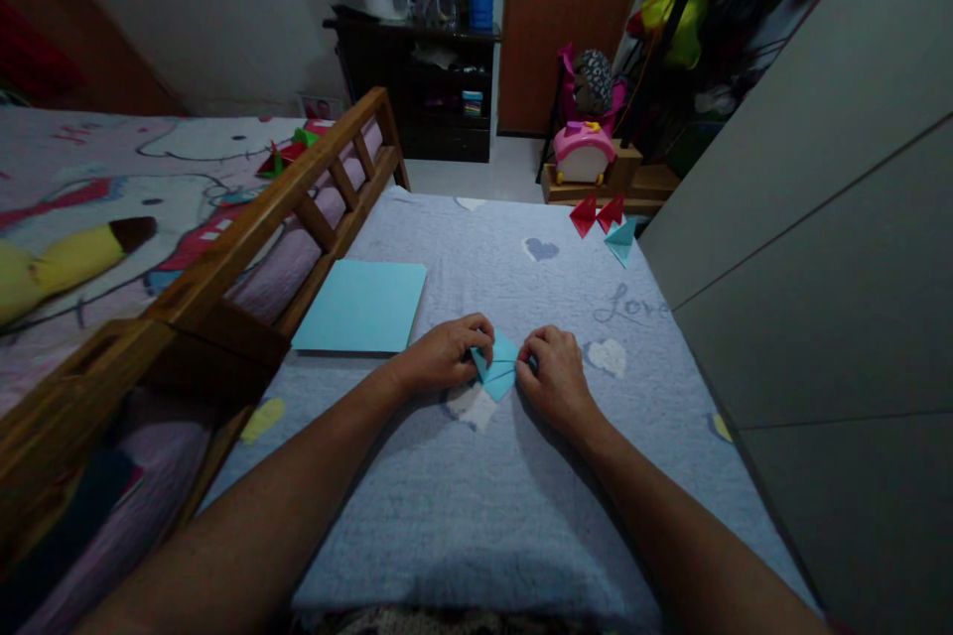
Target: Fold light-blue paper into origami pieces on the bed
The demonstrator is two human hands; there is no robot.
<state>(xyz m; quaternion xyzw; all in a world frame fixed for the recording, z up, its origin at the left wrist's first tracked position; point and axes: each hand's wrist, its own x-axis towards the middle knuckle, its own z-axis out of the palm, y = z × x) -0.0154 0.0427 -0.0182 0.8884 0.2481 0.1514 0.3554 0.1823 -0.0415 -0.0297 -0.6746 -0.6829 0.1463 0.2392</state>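
Note:
A small folded piece of light blue paper (500, 379) lies on the bed sheet between my hands, with crease lines across it. My left hand (451, 352) grips its left corner, fingers curled over the edge. At the opposite corner, my right hand (552, 367) pinches the paper between thumb and fingertips. Left of my left hand rests a stack of light blue square paper (364, 306). Toward the far right edge lie two red folded paper pieces, one a red triangle (583, 215), and beside them a light blue folded paper piece (620, 241).
A wooden rail (298, 208) runs along the bed's left side, with another bed and a yellow plush piece (67, 263) beyond it. A grey cabinet (819, 218) borders the right side. Past the far edge stand a dark shelf (417, 89) and a pink toy case (585, 154).

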